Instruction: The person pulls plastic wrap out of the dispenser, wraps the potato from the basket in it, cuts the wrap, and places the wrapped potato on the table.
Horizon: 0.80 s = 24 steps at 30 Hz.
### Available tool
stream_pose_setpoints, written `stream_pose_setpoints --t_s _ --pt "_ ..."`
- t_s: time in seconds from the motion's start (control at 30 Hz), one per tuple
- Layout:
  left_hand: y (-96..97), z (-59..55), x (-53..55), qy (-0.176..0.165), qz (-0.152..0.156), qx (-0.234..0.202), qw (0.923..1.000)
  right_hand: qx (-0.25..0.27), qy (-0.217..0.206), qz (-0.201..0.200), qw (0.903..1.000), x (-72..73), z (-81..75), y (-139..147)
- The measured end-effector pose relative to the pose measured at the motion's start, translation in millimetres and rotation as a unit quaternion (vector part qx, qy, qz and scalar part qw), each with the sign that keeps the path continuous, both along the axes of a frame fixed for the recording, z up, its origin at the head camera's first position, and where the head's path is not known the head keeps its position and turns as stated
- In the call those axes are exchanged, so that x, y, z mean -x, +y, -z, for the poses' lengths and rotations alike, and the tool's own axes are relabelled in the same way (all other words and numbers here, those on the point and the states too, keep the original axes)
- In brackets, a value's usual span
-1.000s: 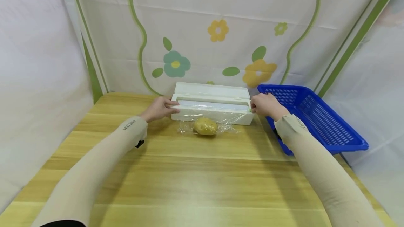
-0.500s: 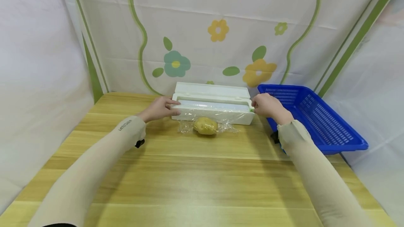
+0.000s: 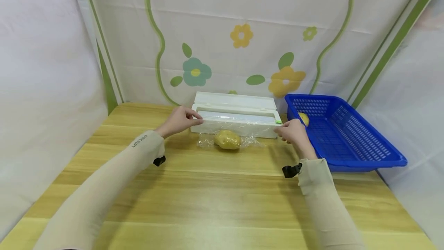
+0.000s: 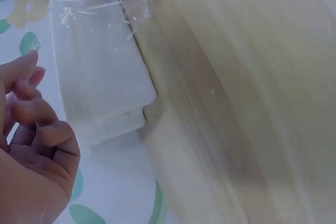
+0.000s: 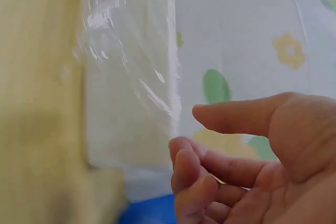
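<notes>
A long white cling film box (image 3: 272, 132) stands at the back of the table, its lid (image 3: 236, 98) up and a roll lying inside. Clear film (image 3: 256, 141) hangs over its front and covers a potato (image 3: 227, 139) on the table. My left hand (image 3: 178, 120) is at the box's upper left corner, fingers loosely bent, with nothing visible held in the left wrist view. Beside the box's right front end is my right hand (image 3: 292, 132). The right wrist view shows a gap between thumb (image 5: 226, 116) and forefinger. A green slider (image 3: 278, 122) sits at the box's right end.
On the right stands a blue plastic basket (image 3: 367, 162), with a potato (image 3: 303, 119) against its left wall. A flowered cloth (image 3: 215, 30) hangs behind the wooden table (image 3: 208, 203).
My right hand has left the green slider and moved down towards me, uncovering the slider and the potato in the basket. The left hand's fingers have drawn closer together.
</notes>
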<state>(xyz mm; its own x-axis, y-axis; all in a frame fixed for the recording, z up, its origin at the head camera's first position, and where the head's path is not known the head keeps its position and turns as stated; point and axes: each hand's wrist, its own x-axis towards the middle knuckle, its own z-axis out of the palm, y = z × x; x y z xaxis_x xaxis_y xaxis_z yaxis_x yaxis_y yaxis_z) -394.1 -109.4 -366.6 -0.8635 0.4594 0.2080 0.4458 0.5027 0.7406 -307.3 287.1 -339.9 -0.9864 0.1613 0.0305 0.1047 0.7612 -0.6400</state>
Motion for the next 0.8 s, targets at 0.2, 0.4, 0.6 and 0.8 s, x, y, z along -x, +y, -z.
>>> stream_pose_setpoints --t_s 0.2,0.4,0.6,0.8 --pt "1.1 0.9 -3.8 -0.054 -0.008 -0.036 0.9978 0.201 -0.019 0.072 0.9768 5.0 24.4 -3" --pt "0.2 4.0 -5.8 -0.096 -0.008 -0.071 0.9928 0.290 -0.014 0.104 0.9513 7.0 35.5 -3" --pt "-1.3 4.9 -6.0 -0.106 -0.011 -0.082 0.9908 0.319 -0.004 0.106 0.9418 11.0 38.1 -3" --pt "2.0 4.6 -6.1 -0.121 -0.015 -0.088 0.9886 0.333 0.021 0.134 0.9331 13.7 41.5 -6"
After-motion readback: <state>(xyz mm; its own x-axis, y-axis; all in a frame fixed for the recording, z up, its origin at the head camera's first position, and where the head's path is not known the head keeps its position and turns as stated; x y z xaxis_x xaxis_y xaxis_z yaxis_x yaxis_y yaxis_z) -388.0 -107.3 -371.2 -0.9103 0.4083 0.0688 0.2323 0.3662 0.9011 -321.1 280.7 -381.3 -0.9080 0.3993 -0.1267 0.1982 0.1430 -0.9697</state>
